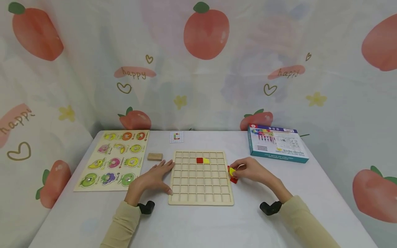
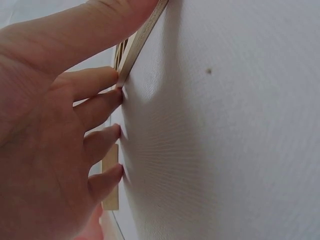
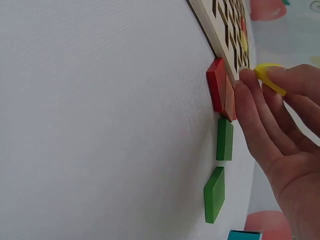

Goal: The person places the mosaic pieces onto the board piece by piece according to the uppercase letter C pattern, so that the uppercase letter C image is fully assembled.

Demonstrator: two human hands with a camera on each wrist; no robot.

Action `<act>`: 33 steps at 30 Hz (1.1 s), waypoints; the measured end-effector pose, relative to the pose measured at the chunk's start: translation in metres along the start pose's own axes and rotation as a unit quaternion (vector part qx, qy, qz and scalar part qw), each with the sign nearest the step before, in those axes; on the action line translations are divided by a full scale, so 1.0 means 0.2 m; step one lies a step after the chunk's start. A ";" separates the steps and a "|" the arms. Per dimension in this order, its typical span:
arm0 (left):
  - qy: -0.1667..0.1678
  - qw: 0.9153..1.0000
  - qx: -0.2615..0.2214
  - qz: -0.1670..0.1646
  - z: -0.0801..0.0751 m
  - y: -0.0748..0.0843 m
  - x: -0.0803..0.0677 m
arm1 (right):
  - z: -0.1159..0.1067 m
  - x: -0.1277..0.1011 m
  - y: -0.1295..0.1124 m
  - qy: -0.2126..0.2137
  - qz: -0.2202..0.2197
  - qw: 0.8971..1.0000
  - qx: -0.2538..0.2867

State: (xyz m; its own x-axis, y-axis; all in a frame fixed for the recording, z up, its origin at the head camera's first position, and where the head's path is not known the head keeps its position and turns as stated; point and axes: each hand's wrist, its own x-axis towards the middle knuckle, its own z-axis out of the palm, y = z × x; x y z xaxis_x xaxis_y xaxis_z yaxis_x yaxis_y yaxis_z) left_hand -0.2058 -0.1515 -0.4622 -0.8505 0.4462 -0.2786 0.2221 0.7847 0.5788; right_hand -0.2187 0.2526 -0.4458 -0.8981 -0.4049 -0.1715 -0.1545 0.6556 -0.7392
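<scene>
The white table in front of you carries everything, with the fruit puzzle board lying far to your left and the blue box at the far right. At the centre sits the wooden grid board, with a red tile and a yellow tile side by side in its second row. Your left hand lies flat with straight fingers against the board's left edge, near a small wooden block. Your right hand pinches a yellow piece just beside the board's right edge, over red tiles on the table, with two green tiles close by.
</scene>
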 end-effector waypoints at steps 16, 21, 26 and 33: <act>0.003 1.000 0.003 0.012 0.01 -0.02 0.02 | 0.08 0.18 -0.07 0.023 -0.026 0.999 0.017; 0.009 1.000 0.002 0.016 0.04 -0.07 0.04 | 0.11 0.23 -0.10 0.024 -0.023 0.999 0.028; 0.013 1.000 -0.003 0.017 0.04 -0.08 0.05 | 0.13 0.29 -0.13 0.038 -0.024 0.999 0.013; 0.010 1.000 0.002 0.016 0.02 -0.04 0.03 | 0.17 0.38 -0.16 0.042 -0.027 0.998 0.027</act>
State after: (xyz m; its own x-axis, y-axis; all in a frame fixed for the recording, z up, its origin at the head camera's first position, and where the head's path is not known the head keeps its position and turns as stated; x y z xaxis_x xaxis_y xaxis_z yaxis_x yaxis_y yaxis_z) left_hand -0.2100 -0.1541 -0.4722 -0.8525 0.4616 -0.2451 0.2504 0.7724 0.5837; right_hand -0.2683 0.1791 -0.4579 -0.9207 -0.3824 -0.0775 -0.1828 0.5983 -0.7801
